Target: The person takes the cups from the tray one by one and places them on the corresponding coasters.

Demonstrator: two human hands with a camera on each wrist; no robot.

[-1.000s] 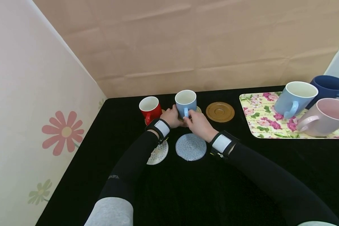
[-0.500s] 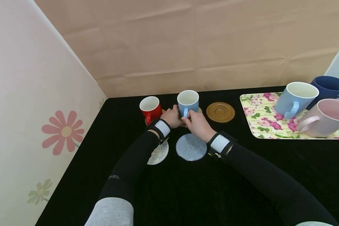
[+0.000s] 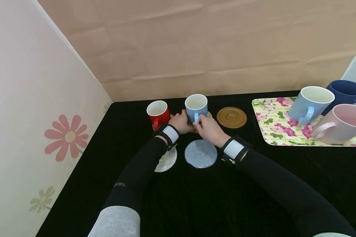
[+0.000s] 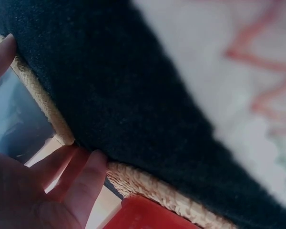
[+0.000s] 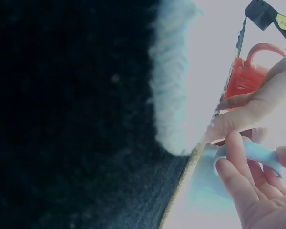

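A light-blue mug (image 3: 192, 105) stands upright on a round woven coaster (image 4: 44, 100), its handle toward me. My right hand (image 3: 210, 130) pinches that handle (image 5: 260, 151) between thumb and fingers. On the mug's near left side, my left hand (image 3: 180, 123) holds the edge of the same coaster, thumb and fingers set apart along it. One left fingertip (image 4: 99, 157) touches the neighbouring woven coaster (image 4: 157, 186), which bears a red mug (image 3: 160, 119). Most of both coasters is hidden by mugs and hands.
Nearer me lie a blue-grey woven coaster (image 3: 200, 154) and a white patterned coaster (image 3: 167, 161), partly under my left arm. A brown coaster (image 3: 231, 117) lies to the right. A floral tray (image 3: 273, 126) carries a light-blue mug (image 3: 307, 102), a navy mug (image 3: 341, 97) and a pink mug (image 3: 341, 126).
The light-blue mug and my right hand have shifted slightly right and then a little back left. My left hand has stayed in place.
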